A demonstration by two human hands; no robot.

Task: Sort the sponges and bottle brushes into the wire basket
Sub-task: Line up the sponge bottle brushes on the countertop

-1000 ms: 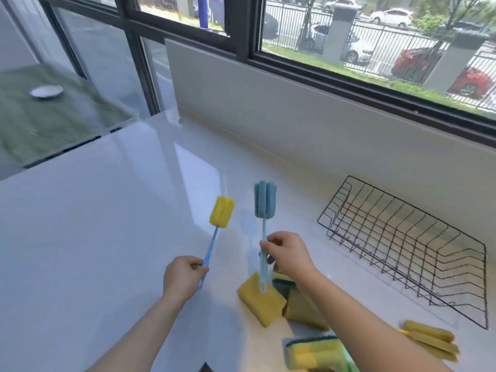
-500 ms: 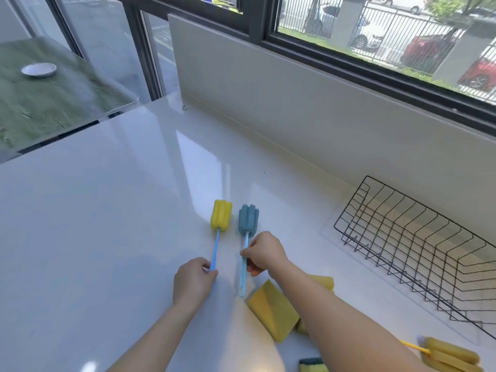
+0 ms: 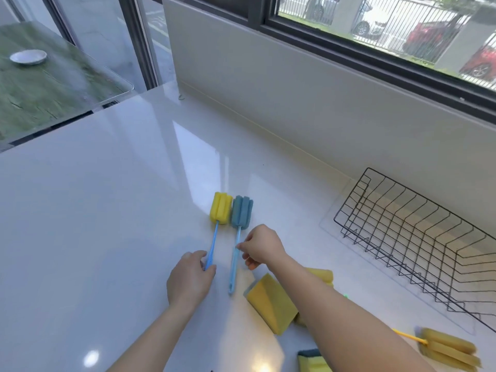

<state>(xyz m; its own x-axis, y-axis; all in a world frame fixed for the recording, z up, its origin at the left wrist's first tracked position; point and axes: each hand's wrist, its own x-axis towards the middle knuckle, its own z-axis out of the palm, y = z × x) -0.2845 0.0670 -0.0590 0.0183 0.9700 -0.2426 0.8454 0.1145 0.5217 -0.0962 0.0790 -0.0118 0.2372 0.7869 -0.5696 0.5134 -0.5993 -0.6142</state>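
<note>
Presently, two bottle brushes lie flat on the white glossy tabletop [image 3: 107,224], parallel, their foam heads touching: the yellow-headed brush with the blue plastic handle [image 3: 220,208] and, to its right, the blue-grey-headed brush with the pale blue handle [image 3: 241,212]. The left hand [image 3: 189,280] has its fingers curled round the lower handle of the yellow-headed brush; the right hand [image 3: 261,245] pinches the other handle at mid-length between thumb and fingertips. The black wire basket [image 3: 351,194] stands well apart to the right, by the wall, with nothing in it. The step in hand appears to be moving both brushes there. Lift each brush clear before travelling right, and lay it across the wires, since a thin handle would likely slip through the gaps. The yellow wedge-shaped sponge [image 3: 271,304] under the right forearm lies on the route. A yellow-handled foam brush [image 3: 448,350] and a dark-backed yellow sponge [image 3: 312,362] also await sorting.
</note>
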